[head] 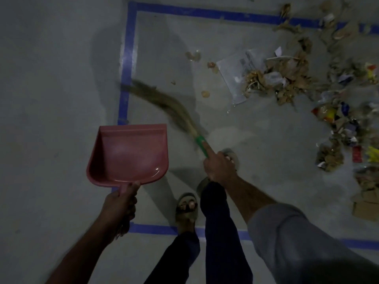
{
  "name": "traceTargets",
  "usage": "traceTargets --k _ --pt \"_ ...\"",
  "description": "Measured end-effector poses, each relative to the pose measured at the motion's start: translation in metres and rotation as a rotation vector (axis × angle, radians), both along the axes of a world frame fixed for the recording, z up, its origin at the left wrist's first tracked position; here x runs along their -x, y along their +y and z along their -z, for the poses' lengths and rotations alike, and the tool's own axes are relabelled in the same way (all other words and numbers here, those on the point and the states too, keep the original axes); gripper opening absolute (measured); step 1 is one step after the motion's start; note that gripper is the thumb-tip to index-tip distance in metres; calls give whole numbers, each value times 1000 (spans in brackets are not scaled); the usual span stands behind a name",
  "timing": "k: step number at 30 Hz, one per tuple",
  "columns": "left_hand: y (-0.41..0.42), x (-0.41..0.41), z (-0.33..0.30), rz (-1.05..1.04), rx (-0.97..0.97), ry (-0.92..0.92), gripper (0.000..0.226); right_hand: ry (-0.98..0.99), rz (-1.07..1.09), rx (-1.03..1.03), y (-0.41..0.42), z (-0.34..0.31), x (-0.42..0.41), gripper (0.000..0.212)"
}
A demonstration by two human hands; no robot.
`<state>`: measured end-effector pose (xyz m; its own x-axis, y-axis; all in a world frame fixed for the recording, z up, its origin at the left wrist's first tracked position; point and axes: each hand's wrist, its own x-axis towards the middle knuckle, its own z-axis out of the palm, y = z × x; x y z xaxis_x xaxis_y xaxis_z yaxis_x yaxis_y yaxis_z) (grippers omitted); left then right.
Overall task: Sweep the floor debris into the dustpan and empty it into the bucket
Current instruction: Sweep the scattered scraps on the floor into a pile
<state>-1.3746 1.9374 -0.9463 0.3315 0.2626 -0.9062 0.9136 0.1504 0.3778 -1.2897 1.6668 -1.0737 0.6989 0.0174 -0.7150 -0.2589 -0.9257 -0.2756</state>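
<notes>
Nearest the camera, the left hand (121, 203) is wrapped fully around the short handle of the pink dustpan (129, 154), thumb laid along the top where handle meets pan. The pan is carried level above the floor with its open lip pointing away from the person, empty, probably kept clear of the sweep until a pile is ready.

Just beside it, the right hand (218, 167) is closed around the green grip of a grass broom (164, 103), with the index finger stretched along the shaft, a hold that likely steers the stroke. The bristles curve far to the left and reach the blue tape (128, 58) marking the left edge of the taped floor area; they are blurred, which suggests a swing in progress. The person's sandalled feet (186, 206) stand at the near tape line.

Farther out, small scraps (205, 93) lie loose inside the rectangle, and the main debris (287, 78), brown paper, a clear plastic bag and coloured wrappers, spreads along the right side towards the far right corner. None of it is in the pan yet. No bucket is in view.
</notes>
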Motion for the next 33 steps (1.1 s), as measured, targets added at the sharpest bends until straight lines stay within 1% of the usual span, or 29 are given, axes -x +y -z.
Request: traceTargets --k 2,4,5,7,8,10,11,13,14,16,19,23,26,28,30,32,33 --pt "-10 -18 5 13 43 -22 29 -25 144 17 -17 7 9 63" --pt "-36 -49 19 93 76 -14 32 35 333 66 -64 7 7 68" --pt "-37 -55 14 102 73 -11 36 71 374 75 -76 4 11 72" --pt "-71 -86 23 195 93 -6 41 109 503 131 -140 2 6 64" --pt "-72 -89 18 192 93 -9 41 84 549 146 -155 1 9 61" --pt "-103 -118 24 266 118 -30 39 72 743 173 -214 -4 -4 60" --pt "-105 -122 19 256 119 -25 39 68 774 176 -228 -4 -5 60" --pt "-133 -151 23 334 124 -33 39 79 890 217 -283 -18 -19 56" --pt "-133 -155 22 326 124 -30 39 73 913 216 -292 -21 -18 53" --pt "-158 -184 16 380 127 -46 37 25 998 257 -327 -47 -20 50" --pt "-176 -210 8 385 151 -74 35 -93 1044 310 -327 -83 -4 56" --pt "-194 -234 6 399 144 -78 35 -201 1050 354 -296 -121 28 64" --pt "-191 -246 2 379 203 -64 30 -208 1010 332 -262 -130 45 67" --pt "-188 -248 -3 405 229 -66 28 -208 956 310 -245 -136 50 67" --pt "-152 -259 -12 425 167 -65 24 -171 892 192 -200 -133 37 66" --pt "-147 -254 -15 454 157 -44 29 -142 824 151 -181 -139 31 66" --pt "-125 -263 -22 460 128 -31 33 -116 779 123 -156 -136 17 67"
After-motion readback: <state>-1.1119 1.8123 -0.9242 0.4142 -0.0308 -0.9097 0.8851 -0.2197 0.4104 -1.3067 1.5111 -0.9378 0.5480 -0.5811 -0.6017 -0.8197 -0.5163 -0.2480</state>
